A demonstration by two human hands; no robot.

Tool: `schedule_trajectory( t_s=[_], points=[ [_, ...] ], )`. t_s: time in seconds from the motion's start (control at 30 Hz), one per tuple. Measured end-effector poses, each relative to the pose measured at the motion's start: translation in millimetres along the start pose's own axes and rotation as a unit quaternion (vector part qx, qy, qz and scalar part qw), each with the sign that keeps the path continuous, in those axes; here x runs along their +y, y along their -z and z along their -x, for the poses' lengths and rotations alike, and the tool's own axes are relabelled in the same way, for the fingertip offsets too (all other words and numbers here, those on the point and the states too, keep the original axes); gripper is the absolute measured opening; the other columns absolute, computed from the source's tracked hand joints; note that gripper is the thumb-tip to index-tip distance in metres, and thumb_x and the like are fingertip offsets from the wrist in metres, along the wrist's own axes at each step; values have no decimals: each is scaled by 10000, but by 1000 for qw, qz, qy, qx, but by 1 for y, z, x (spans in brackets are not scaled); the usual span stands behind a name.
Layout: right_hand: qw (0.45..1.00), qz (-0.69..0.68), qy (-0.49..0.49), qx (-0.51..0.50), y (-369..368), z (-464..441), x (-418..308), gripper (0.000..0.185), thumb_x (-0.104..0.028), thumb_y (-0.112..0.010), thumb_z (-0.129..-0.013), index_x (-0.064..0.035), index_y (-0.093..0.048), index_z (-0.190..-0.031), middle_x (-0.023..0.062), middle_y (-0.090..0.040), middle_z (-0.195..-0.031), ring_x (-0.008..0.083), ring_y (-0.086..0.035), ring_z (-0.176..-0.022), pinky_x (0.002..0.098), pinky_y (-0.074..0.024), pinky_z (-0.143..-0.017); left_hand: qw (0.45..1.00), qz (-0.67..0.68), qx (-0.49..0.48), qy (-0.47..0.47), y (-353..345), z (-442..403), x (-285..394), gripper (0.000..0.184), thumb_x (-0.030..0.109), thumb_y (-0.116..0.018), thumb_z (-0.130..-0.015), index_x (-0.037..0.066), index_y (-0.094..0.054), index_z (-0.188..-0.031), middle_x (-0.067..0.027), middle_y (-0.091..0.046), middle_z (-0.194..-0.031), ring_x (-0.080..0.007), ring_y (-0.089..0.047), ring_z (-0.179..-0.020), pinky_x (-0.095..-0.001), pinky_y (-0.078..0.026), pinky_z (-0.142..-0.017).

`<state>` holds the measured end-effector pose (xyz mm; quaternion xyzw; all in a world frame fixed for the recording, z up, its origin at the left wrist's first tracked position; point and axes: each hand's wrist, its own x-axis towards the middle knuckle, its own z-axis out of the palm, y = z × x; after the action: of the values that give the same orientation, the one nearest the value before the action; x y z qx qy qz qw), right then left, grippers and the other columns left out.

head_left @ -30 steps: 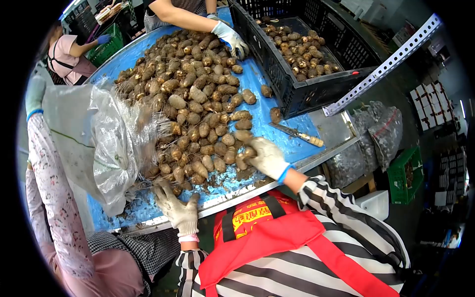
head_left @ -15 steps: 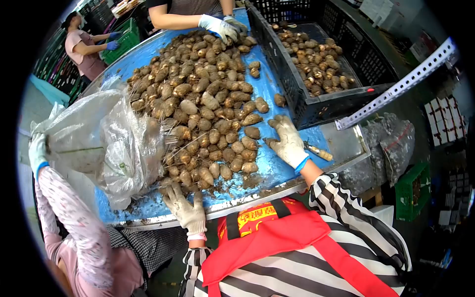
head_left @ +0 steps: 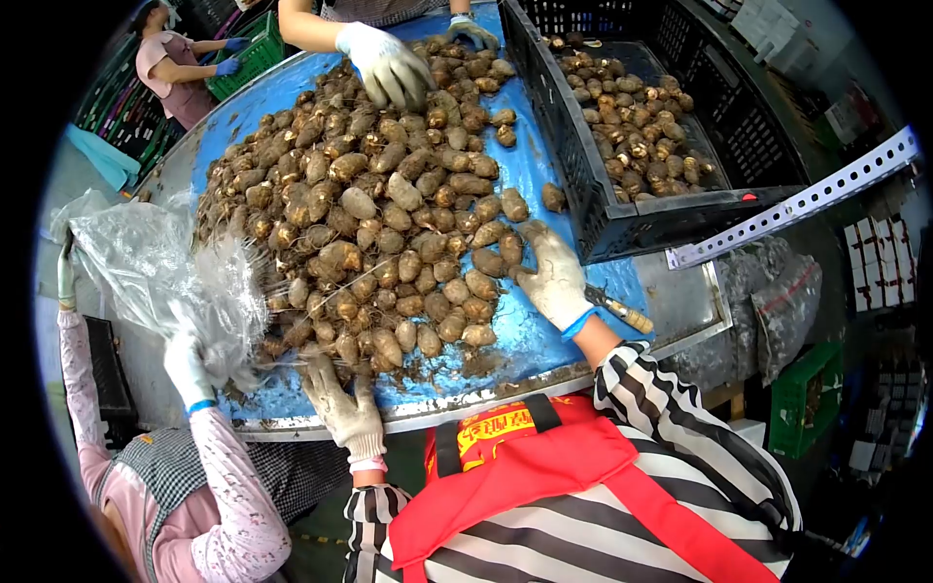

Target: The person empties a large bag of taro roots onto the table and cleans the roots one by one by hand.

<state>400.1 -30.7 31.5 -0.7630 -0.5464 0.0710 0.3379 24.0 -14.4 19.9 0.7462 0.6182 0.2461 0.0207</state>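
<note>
A large heap of brown taro corms [head_left: 369,223] lies on a blue sheet [head_left: 535,340] covering the table. My left hand [head_left: 345,408], in a whitish glove, rests with fingers apart at the heap's near edge, its fingertips close to the lowest corms. On the right side of the heap, my right hand [head_left: 554,277], also gloved, lies palm down with fingers spread, touching or nearly touching the outer corms. Beside its wrist a knife [head_left: 630,315] with a light handle lies on the sheet. Neither hand holds anything visible.
A black crate [head_left: 671,194] partly filled with corms stands at the right. A co-worker's gloved hand [head_left: 387,66] reaches over the heap's far side. At the left another person holds a clear plastic bag [head_left: 155,262]. A perforated metal strip [head_left: 797,204] juts in at right.
The person at left has pulled the plastic bag left, and the heap spreads further that way. The far co-worker's hand has moved left over the heap. My right hand has moved slightly against the corms.
</note>
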Motion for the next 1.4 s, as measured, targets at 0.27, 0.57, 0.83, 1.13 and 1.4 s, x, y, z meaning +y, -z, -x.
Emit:
schedule_trajectory(
  t_s=[0.27,0.57,0.83,1.13,1.4],
  points=[
    [985,-119,85,96,4,-25,-12,417,-38,-759,-759,-12,-683,-1169,169,-677,-1158,352,-644,-1095,409,-508,-988,1000,6,4,23,4,-5,13,645,291,-711,-877,8,-506,-1418,-224,-485,-1480,-466,-357,-1411,-514,-289,-1186],
    [988,148,-2,51,-20,-82,-3,334,-356,-762,-722,-92,-721,-923,126,-684,-1100,336,-493,-1137,479,-435,-969,1000,2,24,-4,1,-3,6,628,268,-720,-890,12,-509,-1423,-207,-487,-1491,-458,-371,-1412,-515,-297,-1188],
    [924,-378,-14,-51,-25,-62,11,444,-34,-656,-892,-40,-630,-1334,109,-636,-1345,225,-544,-1305,333,-432,-1085,1000,3,4,17,-2,1,-1,675,304,-744,-866,54,-503,-1446,-210,-456,-1509,-490,-346,-1409,-543,-294,-1174],
    [991,-98,-81,32,-36,-65,23,609,-131,-762,-779,-4,-598,-1351,207,-646,-1274,349,-617,-1201,382,-484,-1033,1000,3,8,26,-6,5,-5,635,193,-643,-889,75,-468,-1488,-181,-434,-1549,-445,-317,-1456,-510,-267,-1207],
    [684,-699,-203,-57,-18,-53,32,471,31,-563,-934,56,-513,-1402,164,-653,-1235,283,-683,-1047,392,-569,-918,997,37,-10,63,-1,3,0,651,224,-655,-892,72,-458,-1493,-184,-417,-1560,-435,-286,-1475,-509,-247,-1217]
  ],
)
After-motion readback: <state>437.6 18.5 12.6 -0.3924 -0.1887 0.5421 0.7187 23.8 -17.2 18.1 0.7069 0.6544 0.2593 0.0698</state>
